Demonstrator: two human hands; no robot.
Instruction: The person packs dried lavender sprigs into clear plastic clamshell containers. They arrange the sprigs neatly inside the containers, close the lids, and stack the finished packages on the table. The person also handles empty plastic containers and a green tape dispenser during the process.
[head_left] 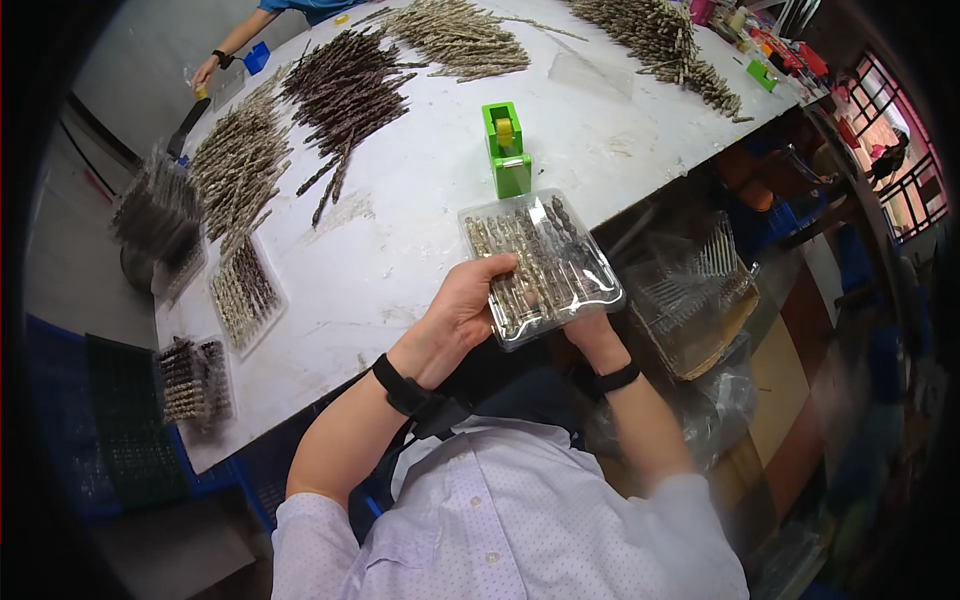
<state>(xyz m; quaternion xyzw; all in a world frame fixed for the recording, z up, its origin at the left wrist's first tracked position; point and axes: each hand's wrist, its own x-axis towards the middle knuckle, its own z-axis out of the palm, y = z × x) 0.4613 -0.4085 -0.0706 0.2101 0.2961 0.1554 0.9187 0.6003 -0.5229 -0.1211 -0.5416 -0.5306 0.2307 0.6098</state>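
Observation:
My left hand (475, 300) grips a clear plastic case (545, 270) by its left side, thumb across the top. Rows of pale gold and dark, knobbly sticks lie inside. My right hand (588, 328) holds the case from beneath at its near right, its fingers mostly hidden. Just beyond the case, a green tape dispenser (510, 175) with a yellow roll stands on the white table (370, 260).
Piles of pale sticks (235, 170) and dark sticks (340, 95) cover the far table. Filled trays (245, 295) line the left end. A co-worker's arm (240, 38) reaches in at top left. A box of empty plastic trays (690, 300) sits below the table's right edge.

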